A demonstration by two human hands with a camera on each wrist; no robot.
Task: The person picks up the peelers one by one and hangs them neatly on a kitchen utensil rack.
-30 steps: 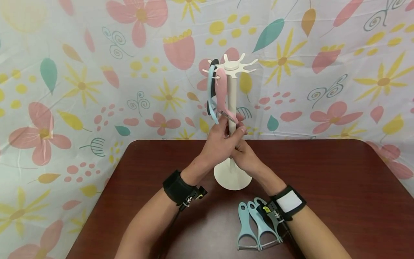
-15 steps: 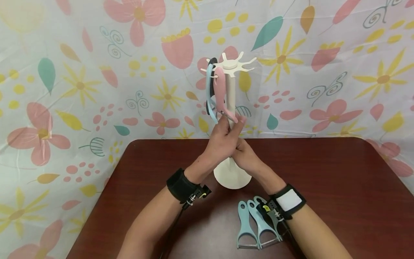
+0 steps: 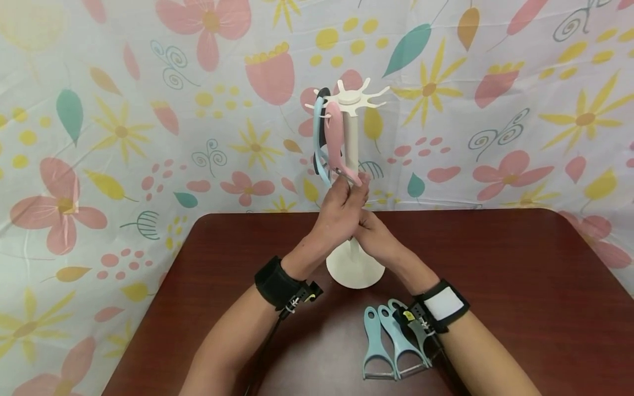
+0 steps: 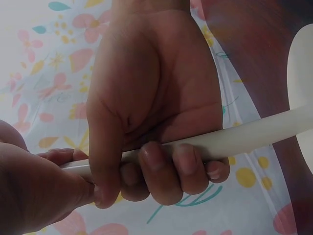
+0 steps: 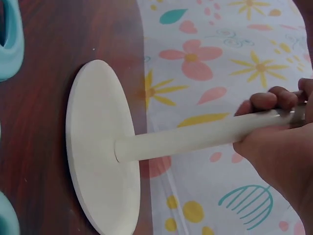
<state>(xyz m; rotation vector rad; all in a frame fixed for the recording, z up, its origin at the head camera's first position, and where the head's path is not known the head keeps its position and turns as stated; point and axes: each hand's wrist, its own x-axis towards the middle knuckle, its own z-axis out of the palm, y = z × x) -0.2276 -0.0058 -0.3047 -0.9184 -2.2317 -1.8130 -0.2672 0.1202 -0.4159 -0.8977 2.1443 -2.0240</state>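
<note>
Stand (image 3: 351, 143): white, upright on the table (image 3: 495, 264), near the far edge's middle
Base (image 5: 100, 132): round, thin, resting flat
Pole (image 5: 186, 139): slim, smooth, gripped by left hand (image 3: 342, 212) above right hand (image 3: 376, 239)
Top (image 3: 350, 98): raised disc, thin prongs spreading outward

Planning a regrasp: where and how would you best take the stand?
Probably by the bare lower post, between the right hand and the base, coming from the person's right with fingers wrapped round. It's a plain, slim, upright cylinder there, and the hanging peelers are higher up on the left, so that approach should clear them.
</note>
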